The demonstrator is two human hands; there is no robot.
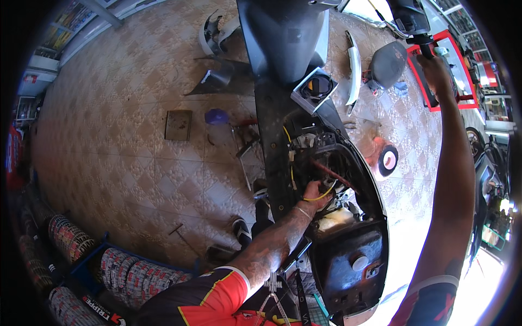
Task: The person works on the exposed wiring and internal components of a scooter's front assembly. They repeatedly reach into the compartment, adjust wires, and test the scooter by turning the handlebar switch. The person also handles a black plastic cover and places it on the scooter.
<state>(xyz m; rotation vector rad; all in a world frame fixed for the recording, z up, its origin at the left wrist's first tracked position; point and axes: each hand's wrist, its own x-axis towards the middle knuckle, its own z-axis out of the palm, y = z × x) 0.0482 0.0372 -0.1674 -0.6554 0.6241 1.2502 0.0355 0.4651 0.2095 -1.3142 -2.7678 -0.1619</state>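
Observation:
A scooter with its body opened up stands in front of me, its engine bay (326, 163) uncovered. My left hand (314, 193) reaches down into that bay, fingers curled in among the parts and partly hidden. A thin yellow hose (321, 197) crosses beside these fingers, and a reddish-brown rod or pipe (333, 173) lies just beyond. Far out to the right, my right hand (436, 76) is wrapped round the black handlebar grip (426, 51). Behind the bay, nearer to me, is a black section with a pale round cap (359, 263).
An open box (315, 91) rests on the scooter's floorboard. Right of it lie a white curved panel (354, 70), a dark seat (388, 65) and a red-rimmed tray (473, 100). On the left floor are a square metal pan (178, 125) and T-handled tool (185, 237). Wrapped tyres (144, 280) fill the lower left.

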